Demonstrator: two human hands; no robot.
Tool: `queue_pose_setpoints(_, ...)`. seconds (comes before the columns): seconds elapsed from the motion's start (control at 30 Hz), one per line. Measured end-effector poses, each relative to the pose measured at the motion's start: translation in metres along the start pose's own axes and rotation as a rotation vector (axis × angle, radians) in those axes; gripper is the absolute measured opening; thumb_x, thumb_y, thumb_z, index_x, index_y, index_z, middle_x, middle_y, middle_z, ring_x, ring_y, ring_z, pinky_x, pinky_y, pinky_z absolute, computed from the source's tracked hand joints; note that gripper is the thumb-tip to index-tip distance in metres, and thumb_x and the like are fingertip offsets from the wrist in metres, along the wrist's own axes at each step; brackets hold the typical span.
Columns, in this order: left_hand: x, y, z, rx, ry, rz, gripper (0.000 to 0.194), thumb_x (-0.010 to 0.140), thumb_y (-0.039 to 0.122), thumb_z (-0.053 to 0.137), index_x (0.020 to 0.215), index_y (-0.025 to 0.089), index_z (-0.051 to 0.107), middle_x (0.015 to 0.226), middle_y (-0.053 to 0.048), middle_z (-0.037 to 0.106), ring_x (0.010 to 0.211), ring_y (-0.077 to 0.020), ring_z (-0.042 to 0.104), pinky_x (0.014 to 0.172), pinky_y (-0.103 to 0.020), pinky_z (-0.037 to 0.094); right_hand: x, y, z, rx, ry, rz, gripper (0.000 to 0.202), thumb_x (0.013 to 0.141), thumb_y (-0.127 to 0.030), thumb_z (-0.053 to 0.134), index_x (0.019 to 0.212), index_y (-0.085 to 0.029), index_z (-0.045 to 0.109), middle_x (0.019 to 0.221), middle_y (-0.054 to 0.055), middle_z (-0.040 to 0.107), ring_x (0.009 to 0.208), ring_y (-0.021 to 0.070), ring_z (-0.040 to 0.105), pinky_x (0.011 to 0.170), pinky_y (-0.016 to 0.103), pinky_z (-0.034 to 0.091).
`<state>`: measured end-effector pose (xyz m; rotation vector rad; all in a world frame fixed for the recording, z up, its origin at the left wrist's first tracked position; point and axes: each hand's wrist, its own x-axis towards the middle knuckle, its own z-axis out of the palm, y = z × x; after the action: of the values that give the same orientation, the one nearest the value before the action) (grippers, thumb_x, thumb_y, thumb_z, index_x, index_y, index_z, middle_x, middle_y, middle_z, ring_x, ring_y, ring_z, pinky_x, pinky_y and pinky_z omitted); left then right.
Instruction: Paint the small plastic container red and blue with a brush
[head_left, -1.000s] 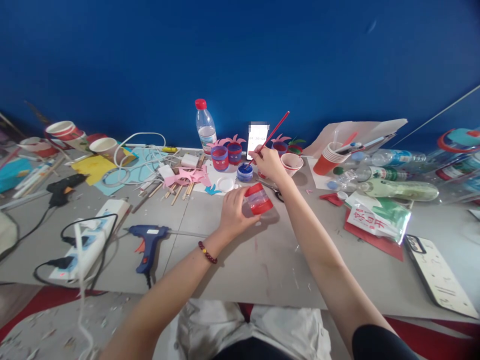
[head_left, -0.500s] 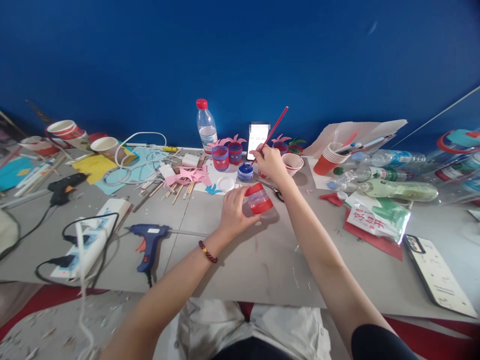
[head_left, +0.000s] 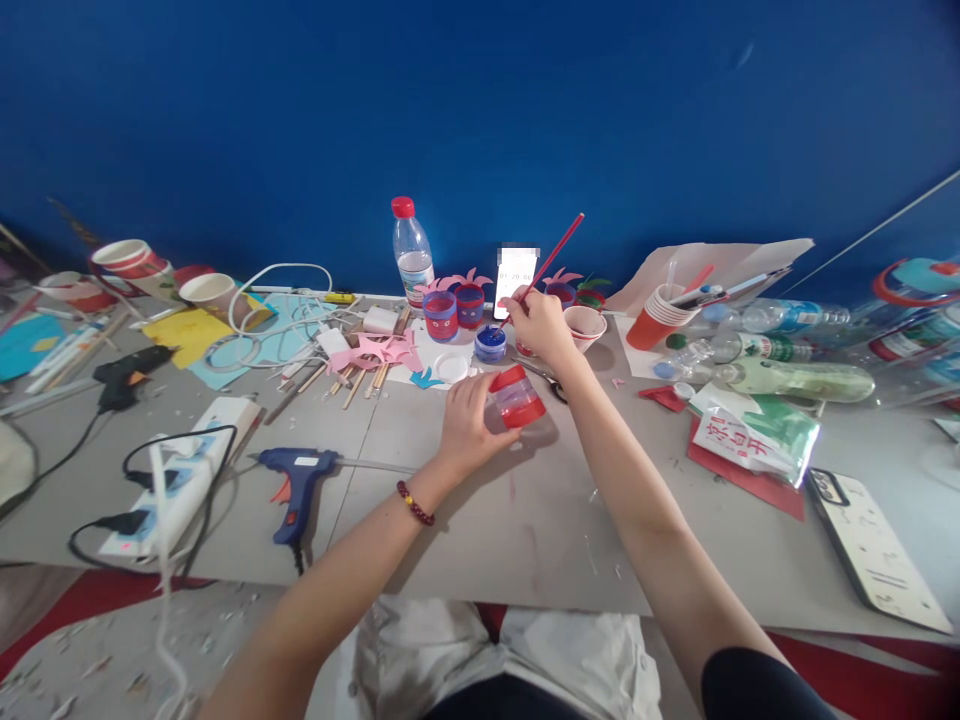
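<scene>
One red-banded clear plastic cup, tilted mid-table; can't tell if it touches down. Left hand grips its left end, fingers and thumb around it, likely to leave the clear band exposed. Right hand pinches one red paintbrush, tip down at one open blue paint jar, presumably central for easy reach. Left of one propped phone: two blue-and-red cups. Farther left: two glue guns.
</scene>
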<state>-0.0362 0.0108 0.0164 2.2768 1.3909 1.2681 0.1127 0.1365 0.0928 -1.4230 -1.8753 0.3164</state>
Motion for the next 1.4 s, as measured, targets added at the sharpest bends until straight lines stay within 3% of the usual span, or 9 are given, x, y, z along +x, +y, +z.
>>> queue_pose_setpoints(0.2,0.0001,-0.0009,0.0001,-0.001,0.003,-0.006,0.071,0.069,0.039,0.078,0.130,0.021,0.046,0.125,-0.012,0.062,0.115,-0.0306,0.059,0.100,-0.046,0.045,-0.0004,0.0027,0.0031,0.026,-0.034,-0.029,0.024,0.093,-0.030,0.054,0.075,-0.020,0.066,0.083,0.010,0.075,0.086,0.0272,0.070,0.078,0.033,0.047)
queue_pose_setpoints(0.37,0.0001,-0.0020,0.0004,-0.001,0.009,-0.004,0.071,0.070,0.039,0.077,0.130,0.022,0.045,0.125,-0.012,0.062,0.115,-0.0308,0.059,0.100,-0.046,0.045,0.0004,0.0018,-0.0014,-0.056,0.015,0.001,0.024,0.093,-0.034,0.054,0.079,-0.020,0.067,0.078,0.012,0.073,0.080,0.0301,0.069,0.074,0.036,0.047)
queue_pose_setpoints(1.07,0.0015,-0.0014,-0.0009,-0.025,0.006,-0.013,0.070,0.071,0.038,0.078,0.131,0.023,0.046,0.124,-0.011,0.062,0.115,-0.0303,0.059,0.100,-0.045,0.044,-0.0004,0.0046,0.0054,0.015,-0.015,-0.038,0.026,0.093,-0.032,0.053,0.073,-0.021,0.067,0.079,0.009,0.075,0.082,0.0254,0.070,0.077,0.032,0.048)
queue_pose_setpoints(1.27,0.0009,-0.0013,-0.0011,-0.029,0.014,0.004,0.072,0.070,0.037,0.079,0.132,0.023,0.045,0.125,-0.010,0.061,0.115,-0.0297,0.058,0.100,-0.045,0.045,0.0007,0.0028,0.0012,-0.012,0.074,0.024,0.027,0.093,-0.035,0.053,0.076,-0.020,0.067,0.072,0.009,0.073,0.075,0.0253,0.069,0.072,0.033,0.047)
queue_pose_setpoints(1.4,0.0014,-0.0007,-0.0014,-0.038,0.008,-0.002,0.070,0.071,0.037,0.079,0.131,0.023,0.045,0.124,-0.010,0.062,0.115,-0.0291,0.058,0.100,-0.044,0.045,0.0013,0.0063,0.0051,0.071,0.021,-0.001,0.027,0.093,-0.034,0.053,0.075,-0.020,0.068,0.077,0.007,0.075,0.076,0.0220,0.069,0.075,0.030,0.048)
